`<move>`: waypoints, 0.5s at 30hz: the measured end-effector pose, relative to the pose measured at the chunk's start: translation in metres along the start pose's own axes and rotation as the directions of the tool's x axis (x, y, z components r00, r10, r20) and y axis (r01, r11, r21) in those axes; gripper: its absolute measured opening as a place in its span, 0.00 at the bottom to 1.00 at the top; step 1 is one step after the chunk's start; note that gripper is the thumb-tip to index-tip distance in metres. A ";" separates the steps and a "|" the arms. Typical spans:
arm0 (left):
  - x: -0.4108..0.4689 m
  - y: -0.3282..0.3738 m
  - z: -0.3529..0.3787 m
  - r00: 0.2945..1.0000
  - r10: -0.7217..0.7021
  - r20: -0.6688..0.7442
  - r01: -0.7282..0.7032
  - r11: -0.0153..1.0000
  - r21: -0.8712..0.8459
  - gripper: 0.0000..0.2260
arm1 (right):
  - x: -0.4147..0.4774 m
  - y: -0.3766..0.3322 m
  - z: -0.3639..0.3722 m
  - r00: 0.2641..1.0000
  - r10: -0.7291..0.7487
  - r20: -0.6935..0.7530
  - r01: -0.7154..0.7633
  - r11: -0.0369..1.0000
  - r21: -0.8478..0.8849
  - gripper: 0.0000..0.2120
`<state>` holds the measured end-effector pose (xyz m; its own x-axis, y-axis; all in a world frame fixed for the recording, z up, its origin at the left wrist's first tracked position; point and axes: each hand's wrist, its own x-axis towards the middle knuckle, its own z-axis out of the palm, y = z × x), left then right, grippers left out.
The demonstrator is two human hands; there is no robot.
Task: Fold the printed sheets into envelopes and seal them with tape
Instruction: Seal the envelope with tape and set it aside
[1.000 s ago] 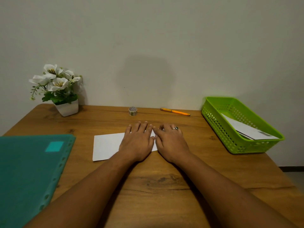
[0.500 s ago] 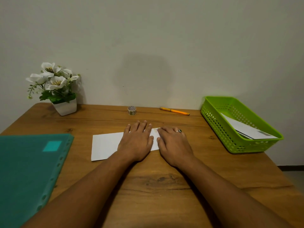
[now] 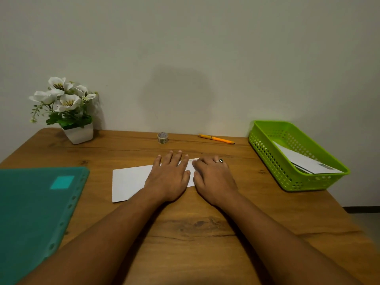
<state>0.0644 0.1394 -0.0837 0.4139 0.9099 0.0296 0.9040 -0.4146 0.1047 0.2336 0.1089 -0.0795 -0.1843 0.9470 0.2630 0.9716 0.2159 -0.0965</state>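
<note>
A folded white sheet [image 3: 129,182] lies flat in the middle of the wooden table [image 3: 195,229]. My left hand [image 3: 169,175] presses flat on its right half with straight fingers. Beside it, my right hand [image 3: 213,177], with a ring on one finger, presses on the sheet's right end with fingers slightly bent; that end is hidden under the hand. A small roll of tape [image 3: 162,138] stands at the back of the table, apart from both hands.
A green plastic basket [image 3: 265,145] at the right holds white folded papers [image 3: 304,161]. An orange pen [image 3: 216,139] lies near the wall. A potted white flower [image 3: 65,112] stands at the back left. A teal folder [image 3: 35,212] covers the left front.
My right hand has slid a little to the right along the sheet, away from my left hand. The left hand and the sheet stay in place.
</note>
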 end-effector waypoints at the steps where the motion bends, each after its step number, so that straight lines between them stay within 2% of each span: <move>1: 0.000 0.000 0.000 1.000 0.004 0.004 -0.004 1.000 -0.001 0.26 | 0.002 -0.001 -0.001 1.000 0.008 0.017 -0.008 1.000 0.003 0.22; 4: -0.001 0.000 -0.001 1.000 0.012 0.005 -0.012 1.000 0.008 0.27 | 0.009 -0.006 -0.002 0.998 0.020 0.053 -0.020 1.000 -0.005 0.32; 6: -0.001 0.000 -0.001 1.000 0.008 0.009 -0.008 1.000 0.009 0.27 | 0.012 -0.007 -0.001 0.998 0.020 0.057 -0.019 1.000 -0.014 0.33; 15: -0.001 0.001 0.000 1.000 0.001 0.008 -0.001 1.000 0.006 0.27 | -0.003 0.004 0.001 1.000 -0.014 0.022 0.012 0.997 0.072 0.23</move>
<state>0.0653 0.1382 -0.0831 0.4158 0.9092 0.0216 0.9041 -0.4158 0.0985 0.2377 0.1070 -0.0816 -0.2009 0.9489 0.2432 0.9561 0.2440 -0.1624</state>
